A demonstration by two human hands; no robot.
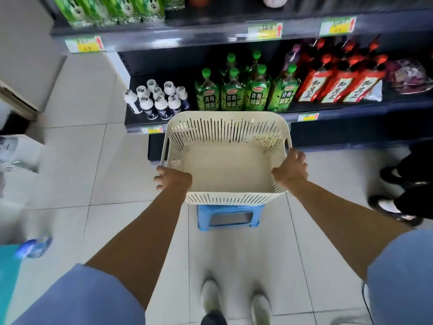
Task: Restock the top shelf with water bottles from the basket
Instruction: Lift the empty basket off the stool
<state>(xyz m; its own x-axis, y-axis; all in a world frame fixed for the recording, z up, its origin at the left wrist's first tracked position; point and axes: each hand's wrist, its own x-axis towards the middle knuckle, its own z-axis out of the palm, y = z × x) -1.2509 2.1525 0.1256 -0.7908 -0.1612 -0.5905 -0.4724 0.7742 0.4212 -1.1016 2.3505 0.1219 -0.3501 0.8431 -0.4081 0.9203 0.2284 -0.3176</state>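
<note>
A cream slotted plastic basket (226,127) sits over a small blue stool (228,215) in front of the shelving, and nothing lies inside it. My left hand (172,178) grips its left rim near the front corner. My right hand (291,168) grips the right rim. A water bottle with a blue label (35,246) lies blurred at the far left, low in view. The upper shelf (187,35) holds green packs at its left end.
The lower shelf holds several small white bottles (155,99), green-capped tea bottles (246,90) and red-labelled bottles (339,83). Another person's dark shoes (398,198) stand at the right. My own shoes (234,303) are on the pale tiled floor below.
</note>
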